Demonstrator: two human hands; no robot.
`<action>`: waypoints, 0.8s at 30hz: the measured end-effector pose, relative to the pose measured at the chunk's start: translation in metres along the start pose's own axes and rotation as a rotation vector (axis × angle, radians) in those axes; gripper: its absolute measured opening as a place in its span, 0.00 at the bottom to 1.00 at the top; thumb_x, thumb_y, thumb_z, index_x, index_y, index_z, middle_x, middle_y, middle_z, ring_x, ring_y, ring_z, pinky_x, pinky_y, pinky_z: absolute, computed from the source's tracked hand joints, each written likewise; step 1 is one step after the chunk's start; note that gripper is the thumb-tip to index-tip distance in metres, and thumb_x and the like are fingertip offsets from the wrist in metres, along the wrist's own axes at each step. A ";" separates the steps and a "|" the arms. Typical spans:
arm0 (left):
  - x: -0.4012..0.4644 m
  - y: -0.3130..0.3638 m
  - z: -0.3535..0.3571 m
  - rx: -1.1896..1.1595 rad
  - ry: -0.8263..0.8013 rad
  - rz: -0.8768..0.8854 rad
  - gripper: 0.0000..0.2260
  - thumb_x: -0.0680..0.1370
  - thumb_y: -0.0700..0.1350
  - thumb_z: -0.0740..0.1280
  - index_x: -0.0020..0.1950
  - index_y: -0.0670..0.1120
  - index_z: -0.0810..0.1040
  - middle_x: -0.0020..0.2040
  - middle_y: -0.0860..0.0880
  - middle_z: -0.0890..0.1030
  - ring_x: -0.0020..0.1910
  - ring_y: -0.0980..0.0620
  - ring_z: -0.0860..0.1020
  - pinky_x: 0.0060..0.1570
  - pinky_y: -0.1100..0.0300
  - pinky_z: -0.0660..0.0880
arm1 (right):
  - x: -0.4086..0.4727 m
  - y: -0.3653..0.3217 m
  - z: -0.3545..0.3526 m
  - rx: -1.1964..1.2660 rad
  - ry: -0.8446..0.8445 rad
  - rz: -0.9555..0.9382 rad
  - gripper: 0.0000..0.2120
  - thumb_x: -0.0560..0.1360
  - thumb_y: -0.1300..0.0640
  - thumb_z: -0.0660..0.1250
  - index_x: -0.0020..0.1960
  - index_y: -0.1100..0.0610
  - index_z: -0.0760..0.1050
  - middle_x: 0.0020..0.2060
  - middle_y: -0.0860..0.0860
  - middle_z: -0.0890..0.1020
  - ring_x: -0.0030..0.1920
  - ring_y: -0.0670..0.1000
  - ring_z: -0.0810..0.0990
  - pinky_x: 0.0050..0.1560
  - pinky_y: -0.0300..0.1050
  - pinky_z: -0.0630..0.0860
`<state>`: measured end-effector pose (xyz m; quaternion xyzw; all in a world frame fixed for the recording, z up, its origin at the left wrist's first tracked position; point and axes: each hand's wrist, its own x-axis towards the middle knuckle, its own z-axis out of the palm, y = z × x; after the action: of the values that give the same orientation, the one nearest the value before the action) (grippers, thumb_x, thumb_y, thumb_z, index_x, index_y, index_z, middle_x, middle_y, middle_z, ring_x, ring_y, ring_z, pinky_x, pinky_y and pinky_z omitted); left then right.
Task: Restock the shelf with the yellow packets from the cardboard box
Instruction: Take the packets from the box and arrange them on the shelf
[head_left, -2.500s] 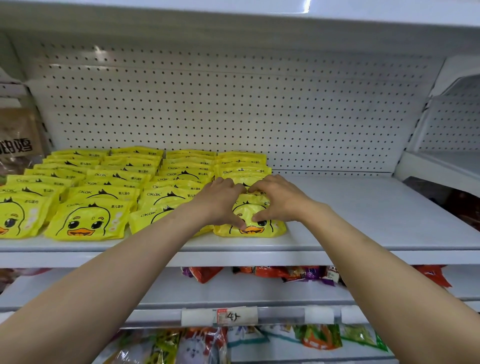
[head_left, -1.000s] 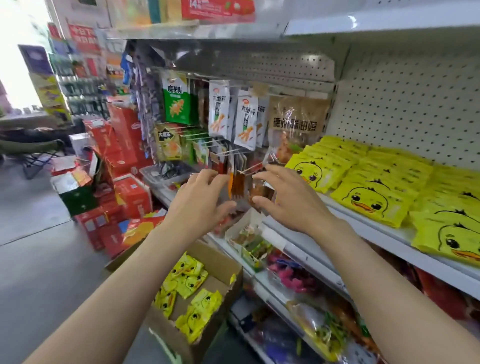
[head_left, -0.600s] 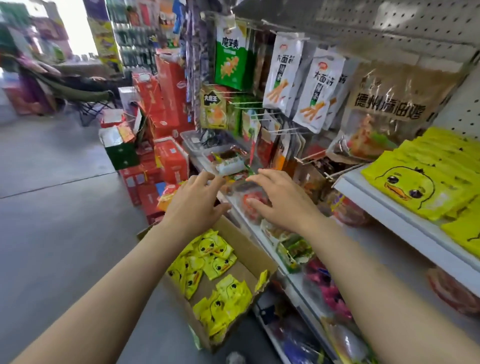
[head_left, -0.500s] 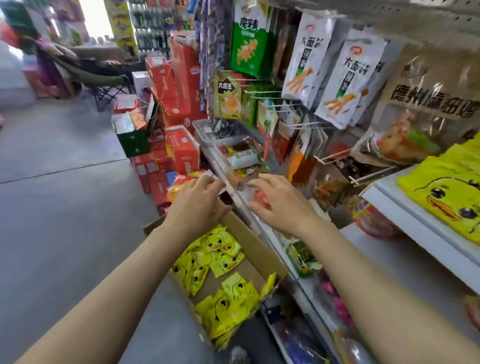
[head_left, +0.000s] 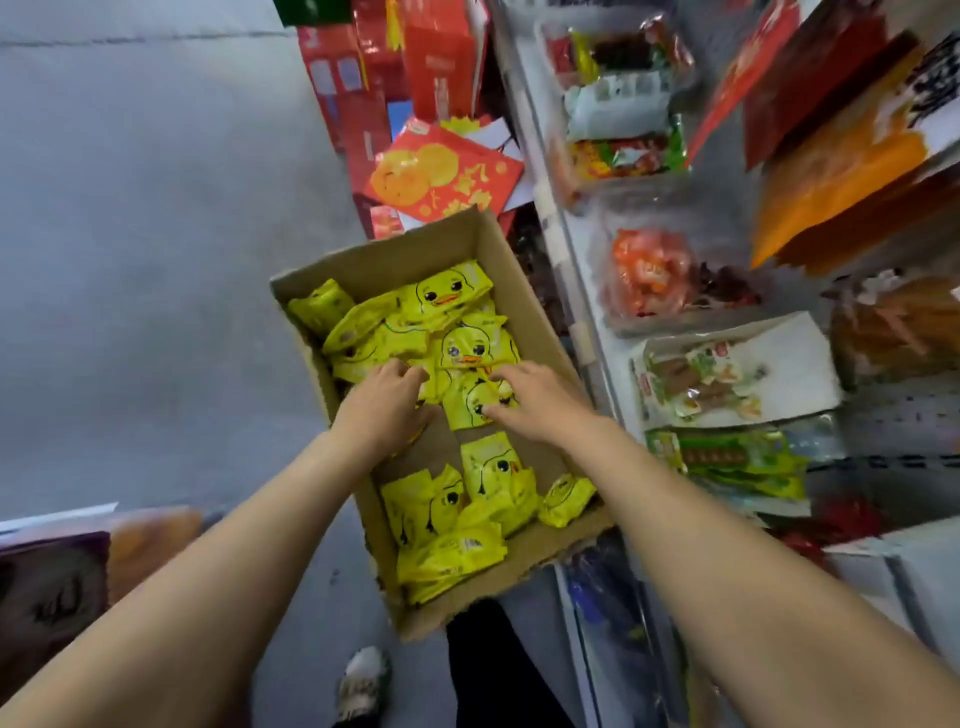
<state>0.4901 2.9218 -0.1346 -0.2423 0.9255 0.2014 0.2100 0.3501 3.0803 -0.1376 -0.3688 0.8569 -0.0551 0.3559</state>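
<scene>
Both hands, left hand (head_left: 382, 410) and right hand (head_left: 535, 400), rest loosely spread, gripping nothing, on the yellow packets (head_left: 457, 332) in the cardboard box (head_left: 511, 270); they look light, soft and slippery, so pinch you a crimped edge.

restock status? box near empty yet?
Not empty. Cardboard box still holds two loose piles of yellow packets, with bare floor showing between. In hand: left hand and right hand reach onto the far pile, nothing lifted yet. Left: both piles.
</scene>
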 end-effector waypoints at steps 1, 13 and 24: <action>0.005 -0.004 0.019 -0.023 -0.054 -0.026 0.23 0.78 0.56 0.65 0.68 0.45 0.69 0.61 0.41 0.72 0.63 0.39 0.71 0.57 0.46 0.73 | 0.010 0.006 0.015 0.014 -0.050 0.016 0.26 0.76 0.40 0.67 0.70 0.50 0.70 0.68 0.54 0.73 0.70 0.57 0.69 0.67 0.55 0.70; 0.033 -0.023 0.166 -0.269 -0.496 -0.292 0.28 0.74 0.57 0.72 0.71 0.50 0.71 0.68 0.44 0.71 0.67 0.43 0.71 0.64 0.52 0.71 | 0.061 0.073 0.136 0.183 -0.291 0.198 0.39 0.74 0.49 0.74 0.78 0.54 0.58 0.75 0.58 0.64 0.75 0.58 0.63 0.69 0.48 0.64; 0.055 -0.028 0.170 -0.242 -0.421 -0.349 0.15 0.77 0.44 0.62 0.63 0.51 0.79 0.57 0.44 0.81 0.53 0.41 0.80 0.51 0.50 0.79 | 0.088 0.075 0.155 0.133 -0.310 0.188 0.33 0.69 0.54 0.78 0.70 0.54 0.69 0.67 0.58 0.65 0.67 0.61 0.70 0.65 0.51 0.70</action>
<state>0.5111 2.9596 -0.3099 -0.3740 0.7751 0.3171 0.3984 0.3645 3.1015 -0.3294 -0.2669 0.8170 -0.0210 0.5107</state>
